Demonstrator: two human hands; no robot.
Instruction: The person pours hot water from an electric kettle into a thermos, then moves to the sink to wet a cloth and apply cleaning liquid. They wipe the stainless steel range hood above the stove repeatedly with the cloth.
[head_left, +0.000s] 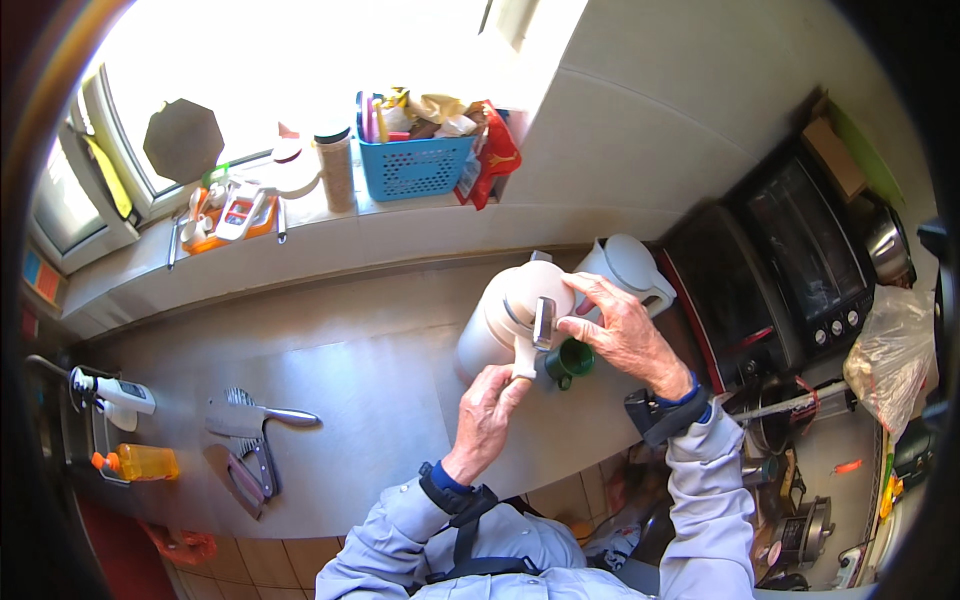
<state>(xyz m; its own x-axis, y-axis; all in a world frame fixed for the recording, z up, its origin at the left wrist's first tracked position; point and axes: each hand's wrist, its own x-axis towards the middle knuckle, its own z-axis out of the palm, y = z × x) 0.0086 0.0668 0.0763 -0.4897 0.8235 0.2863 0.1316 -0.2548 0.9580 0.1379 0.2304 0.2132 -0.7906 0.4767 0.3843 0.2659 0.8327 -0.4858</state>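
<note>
A pale cream vacuum jug (480, 337) stands on the grey metal countertop (360, 390), with a metal lever on its lid. My left hand (482, 420) grips the end of the jug's handle with thumb and fingers. Against the side of the lid (536, 292) rest the fingertips of my right hand (626, 330), its thumb near the lever. A green cup (571, 360) stands beside the jug, below my right hand. Behind that hand is a pale electric kettle (630, 266). Part of the jug's lower body and base is hidden from above.
Cleavers (236, 420) and another knife lie at the counter's left, near an orange bottle (150, 462). A blue basket (416, 166), a tall jar (336, 172) and an orange tray of utensils (232, 225) line the window ledge. Black ovens (799, 240) stand at the right.
</note>
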